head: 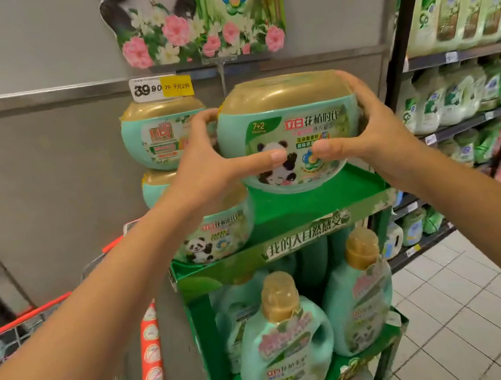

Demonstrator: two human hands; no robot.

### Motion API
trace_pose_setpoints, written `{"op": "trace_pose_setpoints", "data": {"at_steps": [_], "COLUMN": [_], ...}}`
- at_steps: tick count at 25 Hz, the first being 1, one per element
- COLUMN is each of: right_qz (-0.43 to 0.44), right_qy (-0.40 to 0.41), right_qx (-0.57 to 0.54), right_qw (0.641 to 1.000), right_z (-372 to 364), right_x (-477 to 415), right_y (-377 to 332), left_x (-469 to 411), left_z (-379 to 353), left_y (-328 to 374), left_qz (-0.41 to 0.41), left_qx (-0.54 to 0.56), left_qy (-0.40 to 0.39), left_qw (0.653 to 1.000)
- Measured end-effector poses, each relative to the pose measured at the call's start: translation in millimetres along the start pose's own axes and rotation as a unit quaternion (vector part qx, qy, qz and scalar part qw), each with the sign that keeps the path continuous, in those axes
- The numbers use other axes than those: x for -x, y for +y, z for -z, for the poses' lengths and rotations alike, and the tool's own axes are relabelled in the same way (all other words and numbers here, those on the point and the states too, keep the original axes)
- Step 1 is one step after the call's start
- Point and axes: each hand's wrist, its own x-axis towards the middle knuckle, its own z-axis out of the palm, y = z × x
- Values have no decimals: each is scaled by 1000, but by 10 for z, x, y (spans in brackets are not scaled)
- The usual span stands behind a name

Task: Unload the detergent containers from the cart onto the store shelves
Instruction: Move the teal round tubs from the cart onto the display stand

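The green stand (284,217) carries stacked tubs (163,138) on its top tier and bottles (283,345) on the tier below. At that top tier's right end is the tub (288,129), upright, gold lid up, panda label facing the camera, wider than tall. The left hand (201,165) and right hand (376,130) clasp its sides, thumbs across the label
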Motion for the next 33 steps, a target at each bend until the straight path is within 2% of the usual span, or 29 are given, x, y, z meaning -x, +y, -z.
{"op": "trace_pose_setpoints", "data": {"at_steps": [4,8,14,19,21,23,27,33], "right_qz": [-30,-49,-54,-38,-40,-49,-73,-116], "right_qy": [-19,-28,-43,-82,-102,-126,-140,-135], "right_qx": [-10,-30,-46,-49,-51,-55,-58,-62], "right_qw": [999,998,997,995,993,989,986,982], "right_z": [271,351,569,799,880,927,872,775], "right_x": [-299,-516,-853,-1210,-1327,-1385,-1358,-1360], "right_y": [330,712,1154,1457,1588,1735,2004,2278], "left_x": [-433,-723,-1042,-1233,-1254,-1204,-1016,-944], "left_z": [-90,-158,-366,-662,-806,-985,-1311,-1459], "left_y": [-62,-210,-370,-457,-520,-654,-954,-1283], "left_qz": [82,125,153,125,131,143,161,131], "left_qx": [-8,-46,-65,-93,-72,-14,23,-6], "left_qy": [-57,-59,-26,12,49,127,277,310], "left_qw": [995,989,986,988,988,981,947,942]}}
